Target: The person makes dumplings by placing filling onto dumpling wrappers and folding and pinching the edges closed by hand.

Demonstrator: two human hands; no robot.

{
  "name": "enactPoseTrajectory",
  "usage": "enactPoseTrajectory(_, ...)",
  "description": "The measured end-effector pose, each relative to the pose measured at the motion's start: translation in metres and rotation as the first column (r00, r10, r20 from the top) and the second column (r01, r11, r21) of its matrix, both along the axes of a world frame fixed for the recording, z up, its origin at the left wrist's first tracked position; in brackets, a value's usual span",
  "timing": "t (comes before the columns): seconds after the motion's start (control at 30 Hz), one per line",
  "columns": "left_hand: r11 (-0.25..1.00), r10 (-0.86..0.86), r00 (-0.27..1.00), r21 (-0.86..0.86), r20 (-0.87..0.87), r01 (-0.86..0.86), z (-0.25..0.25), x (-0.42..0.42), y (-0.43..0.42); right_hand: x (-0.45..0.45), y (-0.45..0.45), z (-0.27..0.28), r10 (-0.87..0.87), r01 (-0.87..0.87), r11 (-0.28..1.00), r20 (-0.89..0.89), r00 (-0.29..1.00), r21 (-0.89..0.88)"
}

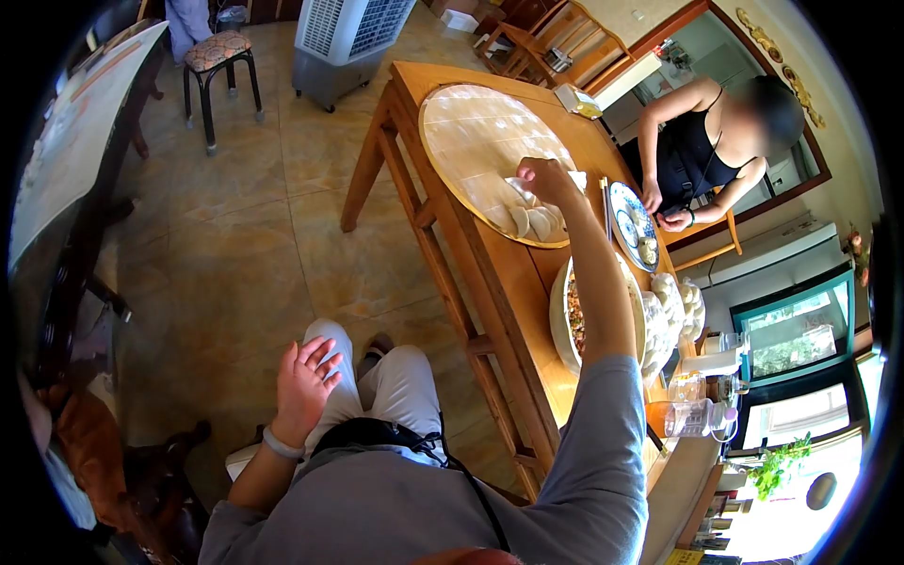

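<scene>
My right hand (549,179) reaches over the round floured board (476,132) on the wooden table, its fingers drawn together in a pinch. Pale dough shows by the fingers, but what they hold, if anything, is hidden. Several folded dumplings (539,223) lie on the board's near right edge, just below that hand. Under my right forearm stands a large bowl of chopped filling (574,315), partly covered by the arm. My left hand (306,377) is held above my lap, away from the table, with fingers apart and nothing in them.
Across the table (490,311) sits another person (706,141), hands near a blue-and-white plate (633,226) with several pieces of food. Bags of white round items (664,311) and a plastic jug (687,417) stand beyond the bowl. A stool (218,52) and an air cooler (348,42) stand farther off.
</scene>
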State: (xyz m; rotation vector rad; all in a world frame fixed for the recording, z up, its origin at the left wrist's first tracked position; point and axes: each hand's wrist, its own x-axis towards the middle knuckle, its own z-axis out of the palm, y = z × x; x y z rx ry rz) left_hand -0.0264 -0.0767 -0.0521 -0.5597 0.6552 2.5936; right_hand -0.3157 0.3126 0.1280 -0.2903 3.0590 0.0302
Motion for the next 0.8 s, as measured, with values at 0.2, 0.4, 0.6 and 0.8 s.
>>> enactPoseTrajectory(0.2,1.000,-0.026,1.000,-0.002,-0.013,0.026,-0.003,0.004,-0.005,0.002,0.004,0.000,0.055,-0.056,0.997,-0.031,0.998,-0.054)
enactPoseTrajectory(0.4,1.000,-0.015,1.000,0.001,-0.008,0.015,0.004,0.003,-0.006,-0.002,0.007,-0.002,0.041,-0.041,0.999,-0.029,0.999,0.000)
enactPoseTrajectory(0.6,0.998,-0.068,0.998,0.002,-0.001,0.068,0.004,0.005,0.000,-0.005,-0.024,0.003,-0.059,0.054,0.998,-0.313,0.948,-0.025)
enactPoseTrajectory(0.8,0.990,-0.106,0.994,0.096,0.010,0.105,-0.011,0.002,0.011,0.047,-0.130,-0.009,0.016,-0.230,0.861,-0.428,0.903,-0.453)
